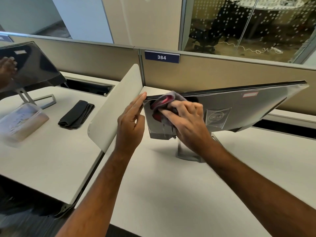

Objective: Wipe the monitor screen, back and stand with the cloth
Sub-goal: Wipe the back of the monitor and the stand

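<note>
Monitor-cleaning scene, taken from the left: a second monitor (32,64) stands at the far left on the neighbouring surface (42,151), its dark screen tilted, with another person's hand (7,67) at its left edge. In front of it lies a blurred clear plastic packet (22,122), and to the right of that a folded dark cloth (77,114) lies flat on the same surface. A pale curved divider panel (118,103) separates that desk from the nearer surface (171,194).

Just right of the divider, the left hand (130,120) is held with its fingers straight and together, the fingertips touching the left edge of the monitor (242,110); its grip is open and closes on nothing. The monitor has its silver back facing the camera, tilted so its right side rises, and it sits on a grey stand (186,153) on the near surface. The right hand (186,120) presses a bunched grey and pink cloth (164,101) against the upper left part of the monitor's back, its fingers curled over the fabric, so that grip is closed around the cloth. A logo under clear film (216,117) sits just right of that hand. Behind, on the beige partition (222,72), a blue plate reads 384 (161,57).
</note>
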`<state>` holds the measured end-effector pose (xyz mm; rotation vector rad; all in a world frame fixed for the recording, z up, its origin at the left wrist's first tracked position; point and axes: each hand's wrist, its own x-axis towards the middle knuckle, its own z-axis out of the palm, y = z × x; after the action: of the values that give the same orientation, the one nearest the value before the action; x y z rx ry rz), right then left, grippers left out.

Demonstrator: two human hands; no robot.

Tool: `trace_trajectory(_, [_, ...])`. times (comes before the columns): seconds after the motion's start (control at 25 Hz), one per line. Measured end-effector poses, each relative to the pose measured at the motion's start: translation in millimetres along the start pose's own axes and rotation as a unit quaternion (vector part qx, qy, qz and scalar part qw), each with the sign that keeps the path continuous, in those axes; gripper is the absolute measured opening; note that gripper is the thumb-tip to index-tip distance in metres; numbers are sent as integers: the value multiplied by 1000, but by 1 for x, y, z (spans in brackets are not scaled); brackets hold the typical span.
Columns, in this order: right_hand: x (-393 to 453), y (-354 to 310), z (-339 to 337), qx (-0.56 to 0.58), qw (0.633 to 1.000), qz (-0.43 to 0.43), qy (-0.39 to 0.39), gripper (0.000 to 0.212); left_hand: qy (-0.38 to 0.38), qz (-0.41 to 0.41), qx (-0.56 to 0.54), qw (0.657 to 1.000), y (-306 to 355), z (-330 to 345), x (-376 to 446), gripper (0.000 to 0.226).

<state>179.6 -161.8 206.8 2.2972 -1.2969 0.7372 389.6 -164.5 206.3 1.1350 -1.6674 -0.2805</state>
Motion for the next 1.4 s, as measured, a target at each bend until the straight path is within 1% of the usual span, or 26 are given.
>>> trace_trajectory(0.08, [14,-10,-2,3,1000,-22,-6,47,-1,-25,-33,999,3,1,-2,59])
trace_trajectory(0.2, [19,-26,12,-7,999,-38,-13,44,1,-33,-33,999,3,-1,0,56])
trace_trajectory(0.24, [17,-27,18,-12,999,-40,-27,44,2,-27,-24,999,1,-2,2,55])
trace_trajectory(0.36, [0,-23,28,-24,994,-61,-85,53,1,-19,-6,1000,-2,-2,5,50])
trace_trajectory(0.4, [-5,-20,26,-31,993,-64,-89,53,3,-16,-7,1000,-2,-2,5,49])
trace_trajectory(0.52, [-6,-15,12,-46,997,-31,-49,43,14,-13,-29,999,-1,-1,4,49])
trace_trajectory(0.6, [4,-20,7,-47,999,-7,-18,40,18,-25,-39,999,0,-2,3,49])
trace_trajectory(0.72, [9,-38,20,-41,999,-28,-11,41,11,-36,-48,998,-2,-3,0,49])
trace_trajectory(0.8, [6,-42,32,-54,996,-53,-40,48,3,-37,-46,998,-4,-3,0,44])
trace_trajectory(0.88, [-1,-42,41,-58,992,-63,-90,56,2,-36,-40,999,-6,-4,3,42])
trace_trajectory(0.96, [-7,-38,38,-54,990,-59,-116,58,2,-36,-44,998,-6,-4,4,42])
trace_trajectory(1.0, [-8,-35,32,-51,992,-49,-107,55,5,-36,-50,998,-5,-3,3,42])
trace_trajectory(1.08, [-5,-27,13,-47,997,-22,-53,47,16,-32,-63,997,-1,-2,2,43])
trace_trajectory(1.12, [1,-24,6,-46,998,-14,-28,45,21,-33,-64,997,0,-1,1,43])
trace_trajectory(1.2, [15,-24,1,-43,999,-8,0,44,23,-44,-55,997,2,0,1,43])
trace_trajectory(1.28, [18,-34,10,-30,999,-14,7,43,26,-52,-50,997,2,-1,0,44])
trace_trajectory(1.4, [-3,-39,41,-48,996,-64,-45,52,21,-41,-65,997,-4,-4,2,43])
